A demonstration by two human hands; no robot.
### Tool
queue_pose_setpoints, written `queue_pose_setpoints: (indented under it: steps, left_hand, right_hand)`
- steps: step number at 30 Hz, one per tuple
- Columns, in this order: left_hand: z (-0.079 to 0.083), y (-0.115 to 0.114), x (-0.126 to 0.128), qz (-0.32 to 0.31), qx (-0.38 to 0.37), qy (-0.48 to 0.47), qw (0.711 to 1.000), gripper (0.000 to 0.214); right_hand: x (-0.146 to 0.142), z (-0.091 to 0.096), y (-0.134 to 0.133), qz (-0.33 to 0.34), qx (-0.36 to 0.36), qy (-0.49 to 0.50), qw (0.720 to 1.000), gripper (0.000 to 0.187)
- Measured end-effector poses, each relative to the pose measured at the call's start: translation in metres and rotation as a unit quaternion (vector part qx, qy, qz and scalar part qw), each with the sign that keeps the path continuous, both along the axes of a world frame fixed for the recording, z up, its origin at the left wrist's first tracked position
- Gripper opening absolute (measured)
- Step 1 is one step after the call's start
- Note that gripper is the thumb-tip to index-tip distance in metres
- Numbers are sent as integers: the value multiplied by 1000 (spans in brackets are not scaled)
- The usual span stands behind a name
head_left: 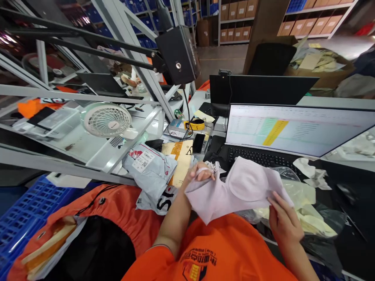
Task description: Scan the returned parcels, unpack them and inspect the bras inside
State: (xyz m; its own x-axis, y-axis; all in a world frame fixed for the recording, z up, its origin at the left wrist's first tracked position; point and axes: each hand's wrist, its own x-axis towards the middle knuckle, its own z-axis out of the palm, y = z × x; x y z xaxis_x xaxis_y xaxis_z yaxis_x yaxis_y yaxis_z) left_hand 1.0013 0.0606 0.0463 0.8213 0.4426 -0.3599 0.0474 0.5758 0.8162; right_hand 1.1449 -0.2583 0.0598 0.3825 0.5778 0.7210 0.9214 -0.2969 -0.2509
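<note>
A pale lilac bra (pixel 247 181) is stretched out in front of my chest, its moulded cup facing up. My left hand (pixel 200 173) is closed round its strap and upper edge at the left end. At the opposite end, my right hand (pixel 284 214) grips the lower band, thumb hidden beneath the fabric. Below and right of the bra lie clear plastic bags (pixel 301 195) and pale yellow paper. Grey mailing bags (pixel 149 168) with printed labels sit left of my left hand.
Behind the bra stand a keyboard (pixel 263 158) and a wide monitor (pixel 293 128). A phone (pixel 199 143), yellow tape (pixel 196 124) and a small fan (pixel 107 120) are further left. A black box on an arm (pixel 178 54) hangs overhead. An orange-lined sack (pixel 117 207) stands at lower left.
</note>
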Motion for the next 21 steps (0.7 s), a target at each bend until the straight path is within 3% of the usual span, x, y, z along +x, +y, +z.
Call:
queue_pose_setpoints:
  steps: [2, 5, 8, 10, 13, 16, 18, 21]
  left_hand:
    - [-11, 1, 2, -91, 83, 77, 989, 64]
    - [-29, -15, 8, -177, 227, 208, 935, 53]
    - [-43, -39, 11, -172, 356, 332, 856, 40]
    - [-46, -53, 13, -151, 413, 389, 810, 38]
    - [-43, -66, 17, -154, 520, 423, 726, 46]
    - [-35, -74, 24, -107, 639, 424, 633, 53]
    - [-32, -79, 29, -61, 672, 419, 608, 56]
    - [-30, -87, 36, -77, 680, 389, 616, 51]
  right_hand:
    - [14, -20, -21, -6, -25, -40, 999, 57]
    - [27, -65, -53, 45, -124, -3, 991, 37]
    - [20, -111, -72, 77, -217, 143, 963, 29]
    - [10, -130, -75, 80, -227, 253, 937, 33]
    - [-2, -139, -69, 47, -191, 389, 900, 34]
    - [0, -134, -61, -52, -145, 484, 862, 39]
    - [6, -130, -58, -128, -129, 518, 836, 45]
    - [17, -120, -57, -185, -134, 523, 821, 42]
